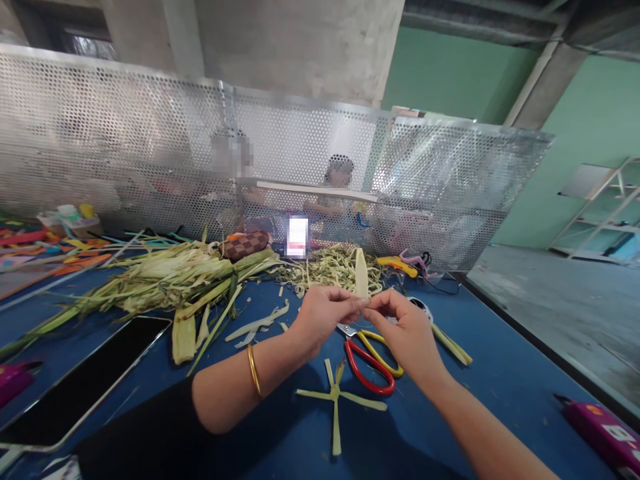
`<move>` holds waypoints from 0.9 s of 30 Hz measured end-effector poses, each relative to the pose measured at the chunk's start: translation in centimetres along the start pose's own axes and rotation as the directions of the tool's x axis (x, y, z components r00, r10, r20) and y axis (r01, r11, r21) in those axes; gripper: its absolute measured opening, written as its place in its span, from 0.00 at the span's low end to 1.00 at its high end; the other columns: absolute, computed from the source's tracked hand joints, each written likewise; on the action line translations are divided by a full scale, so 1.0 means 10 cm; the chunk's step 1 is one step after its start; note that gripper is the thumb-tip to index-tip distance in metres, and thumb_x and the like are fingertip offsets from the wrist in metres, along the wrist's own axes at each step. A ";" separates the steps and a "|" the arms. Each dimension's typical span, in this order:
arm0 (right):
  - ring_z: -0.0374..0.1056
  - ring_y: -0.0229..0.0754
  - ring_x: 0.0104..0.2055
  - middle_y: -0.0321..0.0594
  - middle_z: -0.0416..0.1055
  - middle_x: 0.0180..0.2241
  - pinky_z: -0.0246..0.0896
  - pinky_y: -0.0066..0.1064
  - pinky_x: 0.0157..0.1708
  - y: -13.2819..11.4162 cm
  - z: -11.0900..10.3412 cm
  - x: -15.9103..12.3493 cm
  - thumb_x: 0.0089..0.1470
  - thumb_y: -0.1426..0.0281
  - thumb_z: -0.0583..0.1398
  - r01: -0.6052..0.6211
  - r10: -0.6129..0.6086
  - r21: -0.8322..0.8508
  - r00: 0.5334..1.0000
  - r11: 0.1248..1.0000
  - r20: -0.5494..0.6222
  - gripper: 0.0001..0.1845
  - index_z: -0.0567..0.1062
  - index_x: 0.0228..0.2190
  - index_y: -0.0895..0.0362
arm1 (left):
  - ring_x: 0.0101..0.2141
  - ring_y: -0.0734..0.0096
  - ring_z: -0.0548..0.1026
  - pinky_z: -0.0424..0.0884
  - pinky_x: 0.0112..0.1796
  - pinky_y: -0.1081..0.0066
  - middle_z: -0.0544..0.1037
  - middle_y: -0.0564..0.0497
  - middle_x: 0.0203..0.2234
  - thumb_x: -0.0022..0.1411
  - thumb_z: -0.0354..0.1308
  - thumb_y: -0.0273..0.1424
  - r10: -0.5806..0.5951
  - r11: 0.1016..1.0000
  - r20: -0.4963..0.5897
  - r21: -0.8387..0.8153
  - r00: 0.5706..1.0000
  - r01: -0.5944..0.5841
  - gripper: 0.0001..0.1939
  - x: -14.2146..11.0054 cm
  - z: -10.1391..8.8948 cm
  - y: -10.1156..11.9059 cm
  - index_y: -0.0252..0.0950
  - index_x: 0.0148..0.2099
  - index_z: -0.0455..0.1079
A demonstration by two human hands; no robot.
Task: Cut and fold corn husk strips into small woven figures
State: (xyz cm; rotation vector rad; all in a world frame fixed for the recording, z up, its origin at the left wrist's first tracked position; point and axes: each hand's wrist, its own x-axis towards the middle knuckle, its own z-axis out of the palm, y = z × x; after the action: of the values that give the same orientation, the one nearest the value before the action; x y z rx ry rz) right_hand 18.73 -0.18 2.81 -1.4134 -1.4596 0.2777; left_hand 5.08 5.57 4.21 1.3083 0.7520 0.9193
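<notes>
Blue tabletop [425,427], pale strip [361,275] between hands [320,313]

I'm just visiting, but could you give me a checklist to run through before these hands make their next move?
1. Pale strip supported: ok, upright, with the fingers of the left hand and right hand meeting at its lower end.
2. Scissors set down: ok, lying on the blue table, held by neither hand.
3. Scissor blades closed: cannot tell, the tips are hidden.
4. Star-shaped piece uncovered: ok, lying in plain view.
5. Table free of scraps: not ok, pale scraps lie nearby.
</notes>
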 end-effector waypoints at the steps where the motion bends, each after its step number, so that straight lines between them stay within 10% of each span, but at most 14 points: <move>1: 0.65 0.39 0.28 0.36 0.71 0.26 0.61 0.31 0.31 0.01 0.00 0.00 0.49 0.65 0.60 -0.004 0.004 0.016 1.000 1.000 -0.008 0.07 0.70 0.27 0.56 | 0.20 0.79 0.65 0.65 0.28 0.74 0.69 0.56 0.15 0.48 0.65 0.28 0.004 1.000 0.004 0.000 1.000 -0.004 0.07 0.00 0.00 0.00 0.33 0.22 0.72; 14: 0.67 0.37 0.24 0.30 0.67 0.21 0.64 0.31 0.30 0.05 0.03 0.06 0.37 0.62 0.68 -0.313 0.295 0.494 0.948 0.811 0.115 0.16 0.67 0.25 0.55 | 0.20 0.79 0.68 0.67 0.29 0.73 0.72 0.54 0.17 0.44 0.69 0.29 -0.150 0.974 0.100 -0.159 0.984 0.164 0.10 0.06 -0.04 -0.08 0.31 0.25 0.70; 20: 0.68 0.39 0.30 0.35 0.71 0.27 0.64 0.32 0.34 0.08 0.03 0.03 0.50 0.67 0.61 0.068 -0.075 0.212 0.997 0.975 0.027 0.04 0.72 0.30 0.54 | 0.21 0.79 0.68 0.66 0.30 0.73 0.72 0.53 0.18 0.46 0.67 0.27 -0.166 0.963 0.081 -0.201 0.983 0.180 0.09 0.03 -0.05 -0.04 0.31 0.24 0.69; 27: 0.70 0.42 0.37 0.40 0.73 0.33 0.64 0.33 0.38 0.08 -0.02 0.01 0.58 0.71 0.55 0.405 -0.404 -0.057 0.914 0.913 0.030 0.07 0.75 0.33 0.53 | 0.21 0.81 0.65 0.64 0.27 0.76 0.69 0.54 0.18 0.48 0.65 0.27 -0.231 0.941 0.114 -0.227 0.966 0.252 0.07 0.02 -0.05 -0.01 0.30 0.24 0.70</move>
State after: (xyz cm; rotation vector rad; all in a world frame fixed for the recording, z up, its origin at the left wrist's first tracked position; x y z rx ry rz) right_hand 19.40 -0.01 2.36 -1.1215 -1.7477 -0.0182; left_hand 4.74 5.95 4.09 1.0100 0.6937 0.7258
